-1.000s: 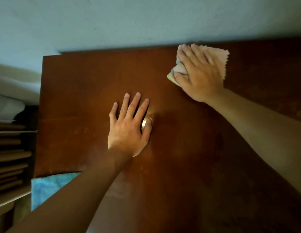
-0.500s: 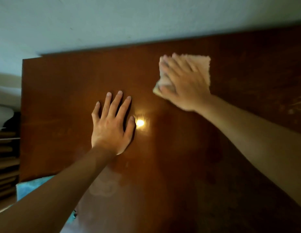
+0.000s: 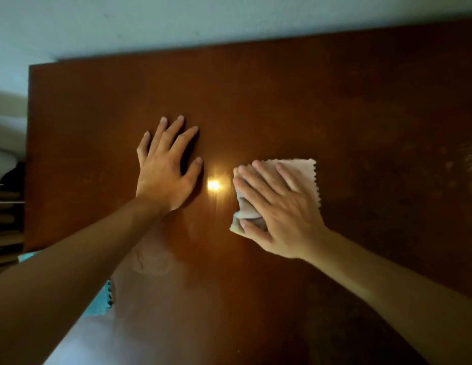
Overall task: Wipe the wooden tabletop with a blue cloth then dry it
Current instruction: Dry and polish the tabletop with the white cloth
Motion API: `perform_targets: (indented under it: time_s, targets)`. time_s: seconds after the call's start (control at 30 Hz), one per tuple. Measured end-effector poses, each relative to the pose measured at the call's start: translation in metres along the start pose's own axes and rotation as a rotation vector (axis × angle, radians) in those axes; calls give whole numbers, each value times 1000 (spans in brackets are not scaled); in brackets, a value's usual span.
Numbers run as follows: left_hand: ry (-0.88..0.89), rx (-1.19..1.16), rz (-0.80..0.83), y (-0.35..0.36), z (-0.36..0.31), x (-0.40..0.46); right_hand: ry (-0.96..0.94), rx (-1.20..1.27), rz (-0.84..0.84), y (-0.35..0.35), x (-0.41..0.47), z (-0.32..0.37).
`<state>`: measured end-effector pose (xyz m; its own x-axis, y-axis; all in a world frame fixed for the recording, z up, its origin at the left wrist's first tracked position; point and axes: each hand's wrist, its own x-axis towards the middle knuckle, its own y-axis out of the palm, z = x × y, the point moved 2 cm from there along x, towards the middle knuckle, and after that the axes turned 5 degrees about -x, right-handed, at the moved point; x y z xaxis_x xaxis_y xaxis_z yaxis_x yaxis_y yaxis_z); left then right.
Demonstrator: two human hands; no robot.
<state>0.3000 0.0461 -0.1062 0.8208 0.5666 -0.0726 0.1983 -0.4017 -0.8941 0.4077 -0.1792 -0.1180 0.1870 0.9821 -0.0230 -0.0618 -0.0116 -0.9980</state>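
The dark reddish wooden tabletop (image 3: 282, 96) fills most of the view. My right hand (image 3: 279, 209) presses flat on a folded pale pink cloth (image 3: 303, 169) near the table's middle, thumb pinching the cloth's near fold. My left hand (image 3: 166, 164) lies palm down on the bare wood to its left, fingers spread, holding nothing. A blue cloth (image 3: 100, 306) lies at the near left edge, mostly hidden under my left forearm.
A bright light reflection (image 3: 213, 185) shines on the wood between my hands. A pale wall (image 3: 203, 19) runs along the table's far edge. Dark slatted furniture (image 3: 5, 219) stands past the left edge.
My right hand has slid the pink cloth from the far edge back toward me to the table's middle. My left hand stays flat in place.
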Motion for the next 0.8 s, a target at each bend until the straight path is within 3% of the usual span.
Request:
perform_targets:
  time_s: [0.07, 0.2, 0.3, 0.57, 0.7, 0.8]
  targets:
    - [-1, -2, -3, -1, -9, -6, -32, -32, 40, -3, 19, -20]
    - [93, 13, -40, 14, -52, -49, 118, -43, 76, -13, 71, -63]
    - [58, -14, -32, 31, -74, -80, 153, -65, 94, -16, 80, -66]
    - [72, 138, -6, 48, -67, -103, 47, 9, -19, 2, -67, 42]
    - [95, 143, -43, 52, -66, -103, -128, -36, 35, 3, -65, 21]
    - [93, 151, -56, 53, -66, -103, -13, -81, 51, -1, -29, -9]
